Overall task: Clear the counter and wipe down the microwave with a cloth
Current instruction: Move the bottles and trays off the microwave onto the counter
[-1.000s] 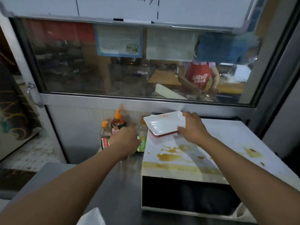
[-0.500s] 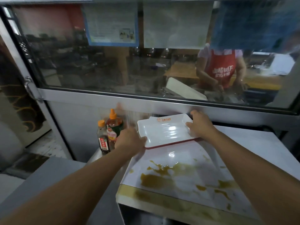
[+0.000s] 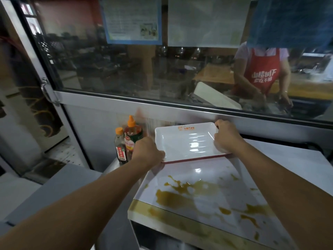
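Microwave top was smeared with yellow-brown sauce. You gripped the white rectangular plate at its back edge, left hand and right hand on opposite sides. Clearing step; next, probably lift it level, clear of the 2 sauce bottles.

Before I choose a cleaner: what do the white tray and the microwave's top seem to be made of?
White tray: probably melamine or hard plastic, glossy; it shows sharp highlights, a printed logo and a red underside rim. Microwave top: looks like smooth white painted metal, semi-gloss, since the brown spills sit pooled on the surface. Neither is certain by sight.
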Demonstrator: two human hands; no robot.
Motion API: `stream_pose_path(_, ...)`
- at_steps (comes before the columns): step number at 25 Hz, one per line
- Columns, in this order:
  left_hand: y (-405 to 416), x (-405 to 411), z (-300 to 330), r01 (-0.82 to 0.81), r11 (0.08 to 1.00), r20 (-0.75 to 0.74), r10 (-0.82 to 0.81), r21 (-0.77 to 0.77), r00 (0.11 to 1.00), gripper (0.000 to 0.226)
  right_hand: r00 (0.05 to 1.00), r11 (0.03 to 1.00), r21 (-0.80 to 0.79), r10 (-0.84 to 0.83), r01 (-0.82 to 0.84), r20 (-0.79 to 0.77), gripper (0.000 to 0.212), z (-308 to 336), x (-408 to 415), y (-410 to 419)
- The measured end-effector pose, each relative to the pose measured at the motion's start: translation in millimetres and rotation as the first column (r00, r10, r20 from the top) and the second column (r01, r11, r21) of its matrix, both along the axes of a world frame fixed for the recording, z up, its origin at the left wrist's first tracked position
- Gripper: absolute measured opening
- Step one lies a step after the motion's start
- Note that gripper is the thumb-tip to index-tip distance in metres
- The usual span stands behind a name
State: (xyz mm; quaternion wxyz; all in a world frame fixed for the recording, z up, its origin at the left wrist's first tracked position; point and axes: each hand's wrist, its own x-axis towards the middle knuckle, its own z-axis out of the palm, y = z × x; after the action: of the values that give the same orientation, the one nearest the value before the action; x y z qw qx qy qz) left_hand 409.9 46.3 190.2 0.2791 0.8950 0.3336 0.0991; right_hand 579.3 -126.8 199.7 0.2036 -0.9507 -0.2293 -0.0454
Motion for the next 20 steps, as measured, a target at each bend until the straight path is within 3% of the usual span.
stream_pose_path(7,20.5,-61.3,25.5,-0.054,0.998,0.054,0.052,0.026,0.997,0.021,0.999,0.996,0.070,0.053,-0.054,0.014,0.020,24.3,-48.2,31.8)
stream_pose_path(13,58.4,-157.7,38.8,-0.163,0.986,0.091,0.164,-0.015,0.982,0.028,0.985,0.985,0.039,0.164,-0.166,0.045,0.029,40.9,-125.4,88.1)
stream_pose_path(20,92.9,-281.1,27.1,-0.278,0.960,0.057,0.279,-0.017,0.959,0.016,0.963,0.963,0.020,0.268,-0.269,0.015,0.032,24.5,-235.1,147.0)
